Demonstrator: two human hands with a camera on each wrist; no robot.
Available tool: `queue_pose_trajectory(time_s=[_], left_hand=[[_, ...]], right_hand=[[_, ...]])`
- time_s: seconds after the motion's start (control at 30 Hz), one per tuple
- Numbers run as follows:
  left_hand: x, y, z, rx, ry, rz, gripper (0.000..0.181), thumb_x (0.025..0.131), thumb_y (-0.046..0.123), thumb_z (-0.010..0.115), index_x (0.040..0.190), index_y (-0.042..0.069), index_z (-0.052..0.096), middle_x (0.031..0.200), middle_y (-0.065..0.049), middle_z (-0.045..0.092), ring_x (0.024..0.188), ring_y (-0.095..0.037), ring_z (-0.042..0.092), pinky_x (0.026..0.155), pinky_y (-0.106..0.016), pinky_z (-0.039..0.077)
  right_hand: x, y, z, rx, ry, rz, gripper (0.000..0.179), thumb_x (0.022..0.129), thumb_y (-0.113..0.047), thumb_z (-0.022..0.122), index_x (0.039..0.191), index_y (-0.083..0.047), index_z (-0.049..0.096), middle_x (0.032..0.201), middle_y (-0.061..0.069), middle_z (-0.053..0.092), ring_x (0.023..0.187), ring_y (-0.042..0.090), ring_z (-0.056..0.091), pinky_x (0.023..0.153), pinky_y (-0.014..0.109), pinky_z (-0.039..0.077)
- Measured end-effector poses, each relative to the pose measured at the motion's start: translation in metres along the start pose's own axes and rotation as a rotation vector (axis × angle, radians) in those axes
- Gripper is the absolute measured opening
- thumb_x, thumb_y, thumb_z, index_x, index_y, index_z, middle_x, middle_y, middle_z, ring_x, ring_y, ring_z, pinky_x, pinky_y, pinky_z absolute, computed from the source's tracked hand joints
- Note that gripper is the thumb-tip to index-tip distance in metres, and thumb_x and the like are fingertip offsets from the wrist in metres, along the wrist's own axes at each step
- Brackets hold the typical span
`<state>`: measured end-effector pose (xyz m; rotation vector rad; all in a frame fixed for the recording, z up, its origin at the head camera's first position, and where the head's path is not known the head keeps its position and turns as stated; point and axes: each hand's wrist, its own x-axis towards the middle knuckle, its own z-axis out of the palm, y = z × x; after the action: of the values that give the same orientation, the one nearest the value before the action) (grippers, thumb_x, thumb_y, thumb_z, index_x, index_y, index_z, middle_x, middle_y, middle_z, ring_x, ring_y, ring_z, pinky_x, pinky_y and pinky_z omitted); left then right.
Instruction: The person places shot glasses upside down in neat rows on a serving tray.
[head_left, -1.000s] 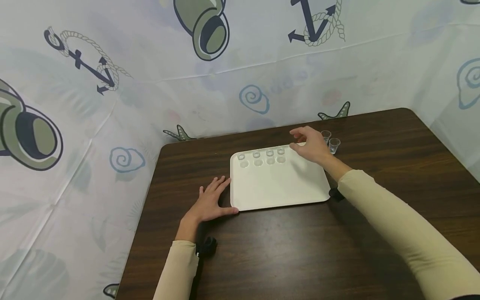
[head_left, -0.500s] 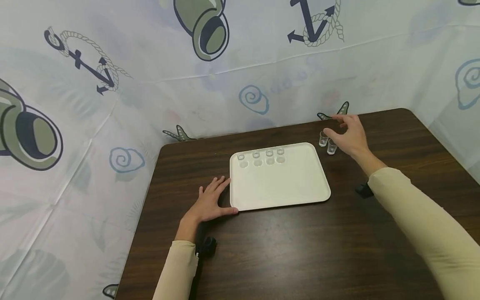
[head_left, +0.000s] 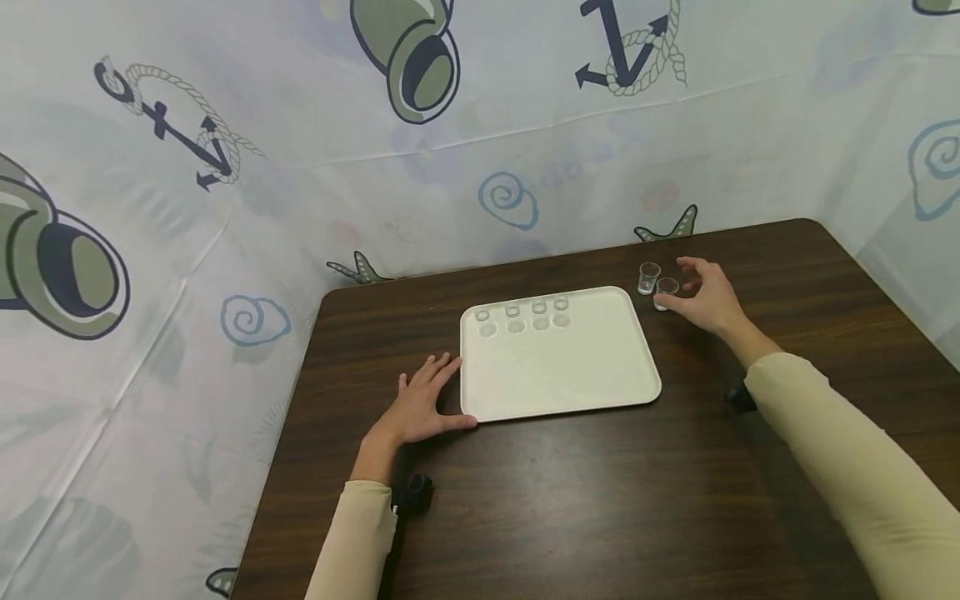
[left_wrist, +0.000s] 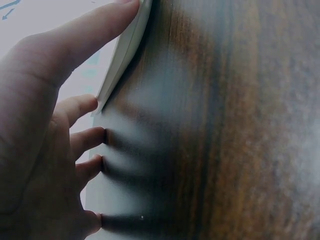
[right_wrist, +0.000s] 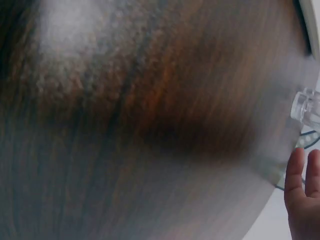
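A cream tray [head_left: 562, 375] lies on the brown table. Along its far edge stands a row of several small clear shot glasses [head_left: 539, 308]. Spread straight, the fingers of my left hand [head_left: 420, 404] touch the tray's left side; in the left wrist view the thumb rests on the tray rim [left_wrist: 120, 55]. Beyond the tray's far right corner are two more shot glasses, the farther one [head_left: 648, 279] and the nearer one [head_left: 667, 284]. My right hand [head_left: 712, 300] is at the nearer glass, thumb in front of it, fingers apart from it. The right wrist view shows a glass [right_wrist: 306, 107] beside extended fingers.
Dark wood-grain table [head_left: 570, 508] surrounds the tray on every side. A patterned cloth [head_left: 420, 200] with anchors and shells hangs behind the table's back edge and down the left.
My right hand has gone from above the tray's far edge rightward to the two loose glasses, then lowered to the nearer one. The left hand has stayed at the tray.
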<state>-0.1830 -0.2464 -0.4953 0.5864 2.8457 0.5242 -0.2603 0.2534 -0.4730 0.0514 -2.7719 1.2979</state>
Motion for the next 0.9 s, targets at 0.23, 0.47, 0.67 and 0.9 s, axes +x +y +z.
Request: queue_pose_trajectory(time_s=[0.23,0.47,0.67,0.9], left_hand=[[0.000,-0.002,0.002,-0.010,-0.004,0.000,0.110,0.071,0.082,0.062,0.158,0.029,0.022,0.163,-0.004,0.019,0.149,-0.027,0.009,0.107,-0.072,0.005],[0.001,-0.001,0.001,-0.015,0.004,0.004,0.110,0.070,0.081,0.063,0.158,0.029,0.023,0.162,-0.004,0.019,0.149,-0.028,0.010,0.107,-0.072,0.005],[0.001,-0.001,0.001,-0.011,-0.001,0.000,0.110,0.070,0.081,0.063,0.158,0.029,0.023,0.162,-0.004,0.019,0.149,-0.028,0.010,0.107,-0.072,0.005],[0.002,-0.002,0.002,-0.005,0.007,-0.002,0.111,0.069,0.084,0.061,0.158,0.030,0.023,0.162,-0.004,0.020,0.149,-0.028,0.011,0.107,-0.072,0.005]], right_hand=[[0.003,0.004,0.007,0.007,-0.067,0.075,0.078,0.089,-0.026,0.074,0.148,0.003,0.031,0.136,0.030,0.043,0.115,0.045,0.052,0.091,0.057,0.043],[0.007,0.003,0.009,-0.018,-0.115,0.119,0.072,0.089,-0.022,0.073,0.143,0.009,0.036,0.129,0.033,0.048,0.111,0.047,0.055,0.093,0.057,0.042],[0.006,0.005,0.011,-0.023,-0.100,0.123,0.058,0.090,-0.019,0.071,0.134,0.009,0.047,0.123,0.031,0.053,0.110,0.044,0.052,0.089,0.054,0.044],[0.006,0.005,0.014,-0.031,-0.070,0.125,0.044,0.091,-0.018,0.070,0.126,0.004,0.056,0.111,0.027,0.059,0.100,0.038,0.055,0.081,0.047,0.043]])
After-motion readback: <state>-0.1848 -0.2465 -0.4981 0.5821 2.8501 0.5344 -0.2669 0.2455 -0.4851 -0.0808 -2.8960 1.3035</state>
